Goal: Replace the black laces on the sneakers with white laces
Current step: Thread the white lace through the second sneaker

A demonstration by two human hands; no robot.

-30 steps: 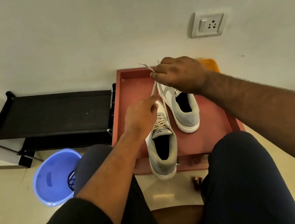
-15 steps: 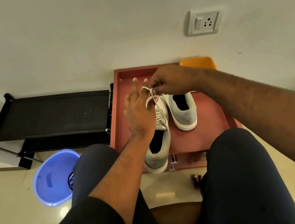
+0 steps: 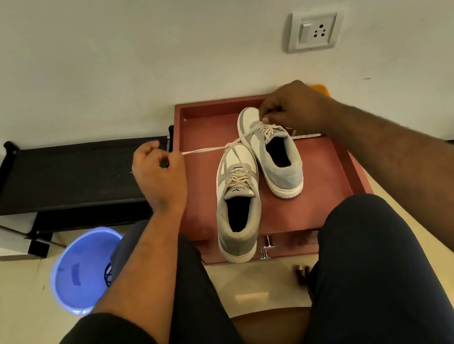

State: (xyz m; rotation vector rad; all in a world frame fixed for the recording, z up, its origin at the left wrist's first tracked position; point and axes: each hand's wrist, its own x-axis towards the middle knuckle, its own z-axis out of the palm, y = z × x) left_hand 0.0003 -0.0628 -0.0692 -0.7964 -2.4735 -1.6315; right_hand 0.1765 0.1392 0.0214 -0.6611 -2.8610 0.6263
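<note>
Two hands, both pinching the white lace (image 3: 204, 150): left hand (image 3: 157, 174) hauls it taut past the red tray (image 3: 348, 169) rim; right hand (image 3: 293, 111) grips over the far sneaker (image 3: 275, 160). Near sneaker (image 3: 236, 200) overhangs the tray's front edge.

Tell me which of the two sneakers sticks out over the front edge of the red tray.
The left sneaker: its heel overhangs the red tray; the right sneaker lies fully on it.

A red tray (image 3: 206, 181) carries 2 grey sneakers (image 3: 236, 200), side by side.
</note>
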